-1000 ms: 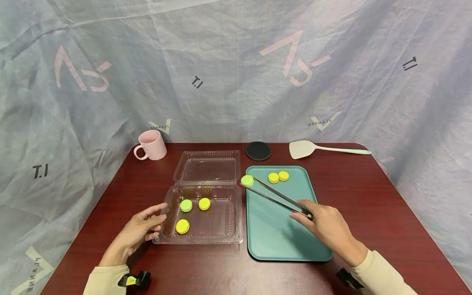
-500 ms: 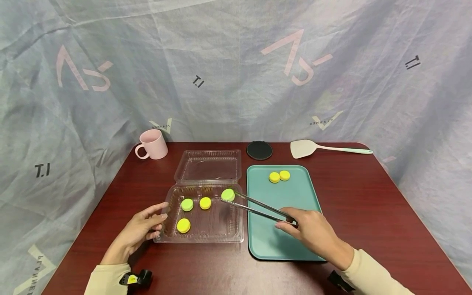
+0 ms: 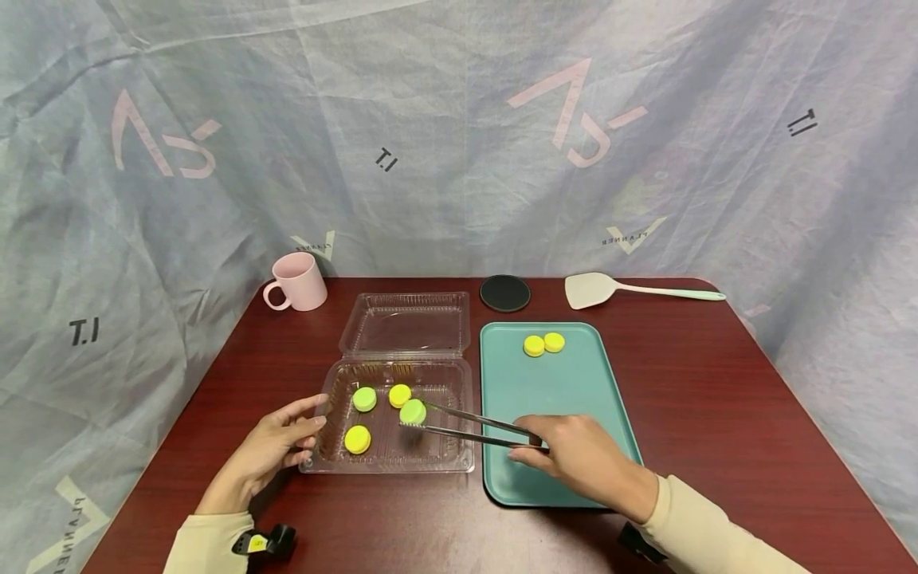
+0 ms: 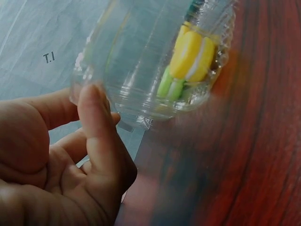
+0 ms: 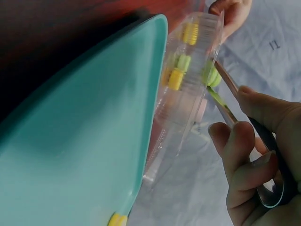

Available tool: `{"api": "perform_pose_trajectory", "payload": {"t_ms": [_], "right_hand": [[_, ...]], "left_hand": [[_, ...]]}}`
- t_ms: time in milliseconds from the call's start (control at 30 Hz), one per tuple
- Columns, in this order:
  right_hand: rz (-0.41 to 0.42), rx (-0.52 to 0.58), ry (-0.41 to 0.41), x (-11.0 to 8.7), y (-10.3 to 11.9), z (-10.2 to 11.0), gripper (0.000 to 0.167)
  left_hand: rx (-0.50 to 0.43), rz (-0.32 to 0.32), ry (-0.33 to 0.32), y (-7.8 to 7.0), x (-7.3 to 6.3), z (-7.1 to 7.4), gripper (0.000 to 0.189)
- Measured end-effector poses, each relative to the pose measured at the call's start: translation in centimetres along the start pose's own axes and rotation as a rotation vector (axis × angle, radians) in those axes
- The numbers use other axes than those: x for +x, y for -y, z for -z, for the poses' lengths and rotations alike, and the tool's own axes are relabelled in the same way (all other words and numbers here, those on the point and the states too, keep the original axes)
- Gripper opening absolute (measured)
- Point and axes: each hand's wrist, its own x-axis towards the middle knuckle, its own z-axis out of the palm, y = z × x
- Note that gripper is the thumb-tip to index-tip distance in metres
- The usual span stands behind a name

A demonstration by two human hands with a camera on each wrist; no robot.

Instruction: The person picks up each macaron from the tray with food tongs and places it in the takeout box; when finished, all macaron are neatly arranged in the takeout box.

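Note:
My right hand point(image 3: 577, 454) grips metal tongs point(image 3: 480, 428), whose tips hold a green macaron point(image 3: 412, 412) over the clear plastic clamshell box point(image 3: 430, 464). In the right wrist view that macaron point(image 5: 214, 76) shows between the tong tips, above the box's rim. Inside the box lie another green macaron point(image 3: 364, 399), a yellow macaron point(image 3: 400, 395) at the back and a second yellow macaron point(image 3: 357, 439) nearer the front. My left hand point(image 3: 276, 442) pinches the box's left rim between thumb and finger; the left wrist view shows the thumb point(image 4: 94, 108) on the rim.
A teal tray point(image 3: 552, 399) on the right bears two yellow macarons point(image 3: 543, 344) at its far end. The box's lid point(image 3: 409, 323) lies folded back. Behind stand a pink mug point(image 3: 300, 283), a black round coaster point(image 3: 505, 292) and a white spatula point(image 3: 591, 289).
My right hand and the tongs have moved left, carrying the green macaron from the tray's left edge to over the middle of the box. The left hand stays on the rim.

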Motion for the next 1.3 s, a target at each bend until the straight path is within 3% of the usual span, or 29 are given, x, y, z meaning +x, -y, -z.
{"api": "perform_pose_trajectory", "payload": {"t_ms": [600,1300], "right_hand": [[0.128,-0.125,0.153,3.0,1.5,-0.5,0.026],[0.088,-0.161,0.218,4.0,2.4,-0.9,0.031]], "left_hand": [[0.002,0.007,0.012,0.1,0.0,0.2,0.063],[-0.002,0.000,0.019,0.1,0.0,0.2,0.062]]}}
